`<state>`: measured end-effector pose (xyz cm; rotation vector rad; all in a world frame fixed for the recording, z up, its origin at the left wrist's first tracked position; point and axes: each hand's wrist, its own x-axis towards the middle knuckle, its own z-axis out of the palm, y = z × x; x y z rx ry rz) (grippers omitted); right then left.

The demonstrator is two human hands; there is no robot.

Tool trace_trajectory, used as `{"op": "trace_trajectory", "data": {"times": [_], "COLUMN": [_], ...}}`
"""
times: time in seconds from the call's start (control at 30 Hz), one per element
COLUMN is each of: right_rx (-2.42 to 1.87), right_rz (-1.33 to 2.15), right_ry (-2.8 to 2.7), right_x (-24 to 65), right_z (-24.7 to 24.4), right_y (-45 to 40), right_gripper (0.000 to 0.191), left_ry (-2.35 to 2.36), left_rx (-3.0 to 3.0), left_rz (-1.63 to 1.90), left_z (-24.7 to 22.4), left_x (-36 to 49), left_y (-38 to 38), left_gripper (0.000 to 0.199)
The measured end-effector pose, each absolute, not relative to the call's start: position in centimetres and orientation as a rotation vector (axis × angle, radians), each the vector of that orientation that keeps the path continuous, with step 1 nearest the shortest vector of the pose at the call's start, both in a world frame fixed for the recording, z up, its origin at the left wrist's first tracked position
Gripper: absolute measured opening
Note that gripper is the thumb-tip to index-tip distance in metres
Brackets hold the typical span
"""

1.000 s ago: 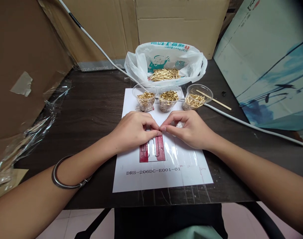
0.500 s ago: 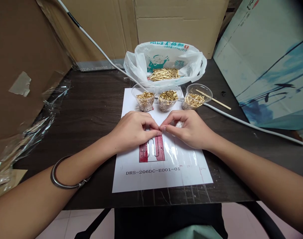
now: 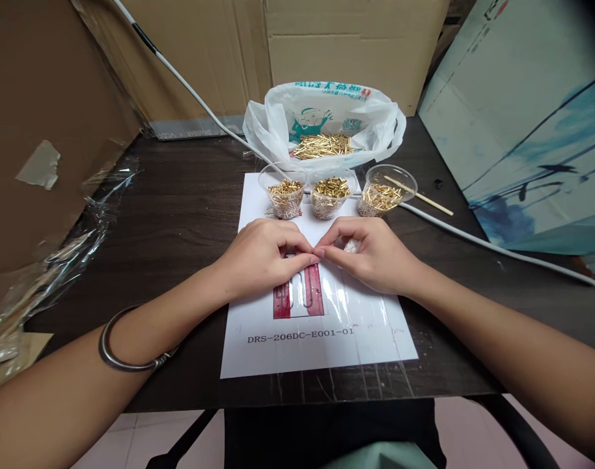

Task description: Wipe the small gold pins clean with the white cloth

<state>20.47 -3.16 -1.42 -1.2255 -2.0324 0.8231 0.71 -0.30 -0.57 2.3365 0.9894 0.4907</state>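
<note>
Red-and-white diagram (image 3: 300,296) on the laminated sheet (image 3: 317,339) sits at the centre of the table (image 3: 180,208), and our two hands meet just above it, at its 12 o'clock edge. Our left hand (image 3: 258,257) rests knuckles-up on the sheet, thumb and forefinger pinched together at the fingertips (image 3: 311,255); whatever lies between them is too small for us to make out. Our right hand (image 3: 375,254) mirrors it from 3 o'clock, its fingertips pressed against the left ones, and a small white piece (image 3: 351,245) shows inside its curled fingers, so that grip is closed on it. The printed code DRS-206DC-E001-01 (image 3: 300,335) runs across the sheet at 6 o'clock of the diagram.

At 12 o'clock of our hands stand three clear plastic cups of small gold pins: a left cup (image 3: 284,192), a middle cup (image 3: 331,192) and a right cup (image 3: 383,192), the right one with a thin wooden stick (image 3: 419,195) lying across its rim. Beyond them, a white plastic bag (image 3: 327,117) lies open with more gold pins inside. A white cable (image 3: 473,238) crosses the table from 10 o'clock to 4 o'clock, passing behind the cups. A metal bangle (image 3: 126,339) circles our left wrist. Crumpled clear film (image 3: 58,260) lies at 9 o'clock, against cardboard boxes (image 3: 327,39).
</note>
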Motion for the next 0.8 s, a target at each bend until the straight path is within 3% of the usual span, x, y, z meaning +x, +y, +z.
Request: {"op": "trace_trajectory", "data": {"times": [0.27, 0.43, 0.8], "right_rx": [-1.147, -1.236, -1.243], "right_rz": [0.777, 0.757, 0.831], "right_ry": [-2.11, -1.995, -1.971], "right_x": [21.34, 21.04, 20.82], "right_z": [-0.83, -1.14, -1.06], "right_y": [-3.09, -3.39, -3.56], "right_gripper": [0.02, 0.011, 0.014], "left_ry": [0.95, 0.945, 0.946], "left_rx": [2.335, 2.329, 2.329], "left_rz": [0.515, 0.509, 0.519], "left_z": [-0.74, -0.61, -0.64], "left_x": [0.72, 0.7, 0.73], "left_y": [-0.2, -0.33, -0.27], "left_gripper": [0.014, 0.015, 0.015]}}
